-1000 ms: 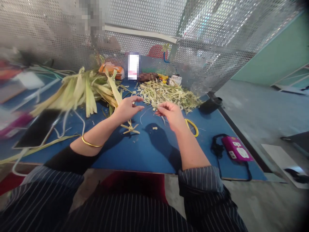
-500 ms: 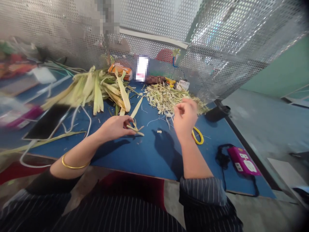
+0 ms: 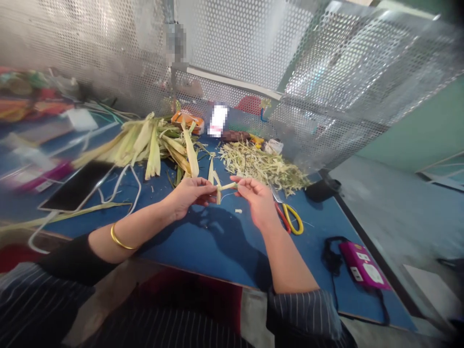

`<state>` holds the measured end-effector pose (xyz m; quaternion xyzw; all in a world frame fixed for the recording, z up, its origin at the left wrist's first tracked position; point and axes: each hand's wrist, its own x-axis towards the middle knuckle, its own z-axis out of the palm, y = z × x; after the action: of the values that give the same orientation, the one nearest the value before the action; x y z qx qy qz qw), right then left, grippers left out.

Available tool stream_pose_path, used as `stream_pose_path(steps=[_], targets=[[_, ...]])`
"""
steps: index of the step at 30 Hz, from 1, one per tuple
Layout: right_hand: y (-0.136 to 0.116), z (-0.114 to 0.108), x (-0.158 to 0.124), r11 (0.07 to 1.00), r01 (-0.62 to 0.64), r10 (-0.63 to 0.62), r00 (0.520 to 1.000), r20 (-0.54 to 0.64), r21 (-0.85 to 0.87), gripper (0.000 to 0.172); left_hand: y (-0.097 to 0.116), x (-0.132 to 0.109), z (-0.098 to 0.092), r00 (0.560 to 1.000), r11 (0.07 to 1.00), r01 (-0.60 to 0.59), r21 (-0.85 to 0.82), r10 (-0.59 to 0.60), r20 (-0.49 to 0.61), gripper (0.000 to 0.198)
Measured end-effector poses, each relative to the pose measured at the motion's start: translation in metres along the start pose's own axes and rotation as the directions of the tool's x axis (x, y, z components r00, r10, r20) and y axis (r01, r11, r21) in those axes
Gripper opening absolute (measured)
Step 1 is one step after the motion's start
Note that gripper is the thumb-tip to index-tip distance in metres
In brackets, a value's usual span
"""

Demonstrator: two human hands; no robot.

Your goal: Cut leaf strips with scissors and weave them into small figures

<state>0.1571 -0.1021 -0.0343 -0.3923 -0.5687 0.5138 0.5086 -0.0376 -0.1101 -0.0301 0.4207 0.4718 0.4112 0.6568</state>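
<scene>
Between my hands, above the blue table, is a small piece of folded corn husk strips [image 3: 219, 187] crossing one another. My left hand [image 3: 194, 197] pinches its left side between thumb and fingers. From the right, my right hand [image 3: 255, 195] pinches the tip of a strip that sticks out sideways. One longer pale strip points up and away from the crossing. Scissors [image 3: 293, 218] with red and yellow handles lie just right of my right hand, their blades partly hidden behind it. A small husk scrap [image 3: 238, 210] rests on the table below my hands.
A pile of whole husks [image 3: 145, 145] lies back left, and a heap of cut husk bits [image 3: 257, 162] back right. A phone or tablet [image 3: 78, 186] with a white cable is at left. A purple power box [image 3: 364, 266] sits near the right edge, by a black cup [image 3: 322, 188].
My right hand has come down and left from over the cut heap and now grips a strip of the piece. My left hand has lifted the piece slightly, and the scissors show more.
</scene>
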Motion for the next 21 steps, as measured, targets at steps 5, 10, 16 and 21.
stream_pose_path(steps=[5,10,16,21], targets=[[0.002,0.001,0.001,0.998,0.052,-0.053,0.998,-0.044,-0.035,0.007,0.002,0.007,0.007,0.995,0.998,0.053,-0.026,-0.05,0.081,0.028],[0.005,0.002,0.0,0.996,0.072,-0.073,0.997,-0.033,-0.046,0.007,-0.002,0.01,0.006,0.985,1.0,0.021,0.013,-0.023,0.17,0.03],[0.001,0.0,-0.003,0.935,0.18,-0.195,0.981,-0.021,-0.306,0.006,-0.008,0.01,0.006,0.992,0.995,-0.032,0.096,0.02,0.122,0.027],[-0.01,0.0,-0.004,0.765,0.311,-0.307,0.946,0.105,-0.564,0.004,-0.013,0.011,0.009,0.994,0.986,-0.087,0.139,0.076,0.083,0.022]])
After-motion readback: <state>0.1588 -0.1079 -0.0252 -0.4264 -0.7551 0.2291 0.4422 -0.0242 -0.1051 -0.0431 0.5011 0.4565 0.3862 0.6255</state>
